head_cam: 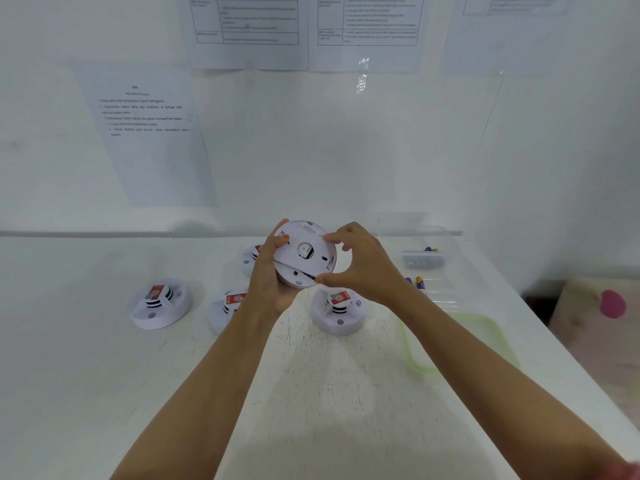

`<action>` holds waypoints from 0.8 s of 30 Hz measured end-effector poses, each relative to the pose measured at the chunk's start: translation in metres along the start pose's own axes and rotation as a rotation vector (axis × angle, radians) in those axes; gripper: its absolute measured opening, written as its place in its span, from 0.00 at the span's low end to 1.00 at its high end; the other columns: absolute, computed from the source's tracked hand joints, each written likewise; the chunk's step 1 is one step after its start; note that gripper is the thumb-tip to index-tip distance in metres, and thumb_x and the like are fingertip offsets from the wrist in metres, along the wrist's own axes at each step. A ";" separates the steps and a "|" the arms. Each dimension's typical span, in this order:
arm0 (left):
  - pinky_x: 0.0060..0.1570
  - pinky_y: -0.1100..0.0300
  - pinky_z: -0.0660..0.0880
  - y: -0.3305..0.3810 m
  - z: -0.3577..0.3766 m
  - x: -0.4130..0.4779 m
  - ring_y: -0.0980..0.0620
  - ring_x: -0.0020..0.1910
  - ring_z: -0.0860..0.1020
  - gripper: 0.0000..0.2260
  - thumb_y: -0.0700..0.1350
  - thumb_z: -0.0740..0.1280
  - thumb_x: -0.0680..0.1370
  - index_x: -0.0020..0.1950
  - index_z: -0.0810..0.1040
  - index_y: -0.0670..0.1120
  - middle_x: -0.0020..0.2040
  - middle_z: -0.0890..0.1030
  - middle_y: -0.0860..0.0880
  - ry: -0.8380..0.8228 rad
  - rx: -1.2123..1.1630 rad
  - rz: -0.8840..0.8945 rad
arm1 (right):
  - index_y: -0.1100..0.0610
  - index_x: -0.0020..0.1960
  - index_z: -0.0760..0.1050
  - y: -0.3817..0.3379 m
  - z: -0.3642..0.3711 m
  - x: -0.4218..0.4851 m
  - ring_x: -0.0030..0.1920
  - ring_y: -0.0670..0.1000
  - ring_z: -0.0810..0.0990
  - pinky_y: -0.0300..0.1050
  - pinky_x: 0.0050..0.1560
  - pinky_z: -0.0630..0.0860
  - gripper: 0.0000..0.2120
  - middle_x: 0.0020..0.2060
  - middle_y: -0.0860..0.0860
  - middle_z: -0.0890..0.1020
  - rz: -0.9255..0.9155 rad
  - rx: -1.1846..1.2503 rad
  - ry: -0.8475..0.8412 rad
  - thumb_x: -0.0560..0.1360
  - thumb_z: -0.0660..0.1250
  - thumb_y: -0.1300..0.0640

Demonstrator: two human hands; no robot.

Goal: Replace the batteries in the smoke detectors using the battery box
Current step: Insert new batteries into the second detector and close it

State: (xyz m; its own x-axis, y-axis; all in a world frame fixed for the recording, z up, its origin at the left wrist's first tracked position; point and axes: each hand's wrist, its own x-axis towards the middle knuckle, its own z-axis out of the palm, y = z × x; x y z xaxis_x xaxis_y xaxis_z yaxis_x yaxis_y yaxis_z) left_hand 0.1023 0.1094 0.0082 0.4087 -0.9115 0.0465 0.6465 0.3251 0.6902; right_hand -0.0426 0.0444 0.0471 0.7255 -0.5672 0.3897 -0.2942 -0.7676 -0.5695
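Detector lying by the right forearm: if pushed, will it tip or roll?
Probably neither: the detector lies flat on its wide round base, so it should slide on the table. Its plastic shell looks stiff and likely light.

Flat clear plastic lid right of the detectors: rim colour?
Pale green rim on the flat clear plastic lid, head view.

Both hands (311,268) hold a white smoke detector (304,254) above the table (86,358), back plate facing up.

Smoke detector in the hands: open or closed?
Partly open: the back plate sits askew on the detector, a dark gap along its lower edge.
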 end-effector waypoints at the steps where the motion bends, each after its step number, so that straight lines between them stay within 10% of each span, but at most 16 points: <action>1: 0.41 0.49 0.79 0.000 -0.001 0.001 0.42 0.53 0.75 0.22 0.46 0.69 0.64 0.58 0.71 0.51 0.56 0.76 0.43 -0.001 0.002 0.000 | 0.57 0.63 0.72 0.000 0.000 0.001 0.48 0.44 0.68 0.22 0.43 0.62 0.29 0.55 0.51 0.73 0.003 -0.002 -0.009 0.64 0.77 0.56; 6: 0.51 0.45 0.76 -0.001 0.005 -0.001 0.43 0.52 0.77 0.11 0.55 0.64 0.74 0.50 0.78 0.51 0.52 0.80 0.44 0.037 -0.041 -0.022 | 0.57 0.63 0.73 -0.001 0.002 0.002 0.48 0.44 0.68 0.28 0.43 0.63 0.30 0.50 0.47 0.70 0.024 -0.013 -0.039 0.63 0.77 0.54; 16: 0.50 0.49 0.73 0.001 0.014 0.001 0.46 0.45 0.78 0.24 0.52 0.54 0.80 0.34 0.85 0.51 0.40 0.84 0.46 0.074 -0.053 -0.040 | 0.57 0.67 0.66 -0.007 0.008 0.008 0.58 0.51 0.69 0.38 0.54 0.66 0.31 0.58 0.53 0.70 -0.060 -0.147 -0.074 0.69 0.72 0.50; 24: 0.52 0.49 0.72 -0.006 0.014 0.006 0.45 0.49 0.77 0.18 0.52 0.53 0.80 0.52 0.82 0.49 0.49 0.81 0.43 0.133 -0.107 -0.056 | 0.65 0.55 0.76 -0.008 0.014 0.012 0.49 0.52 0.72 0.38 0.46 0.67 0.24 0.50 0.56 0.74 -0.072 -0.155 0.049 0.68 0.73 0.49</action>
State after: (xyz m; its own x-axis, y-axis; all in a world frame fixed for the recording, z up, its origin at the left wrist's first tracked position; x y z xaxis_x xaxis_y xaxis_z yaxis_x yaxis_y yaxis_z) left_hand 0.0919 0.0990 0.0141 0.4470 -0.8899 -0.0905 0.7327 0.3063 0.6077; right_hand -0.0226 0.0478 0.0457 0.7182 -0.5202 0.4622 -0.3375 -0.8413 -0.4223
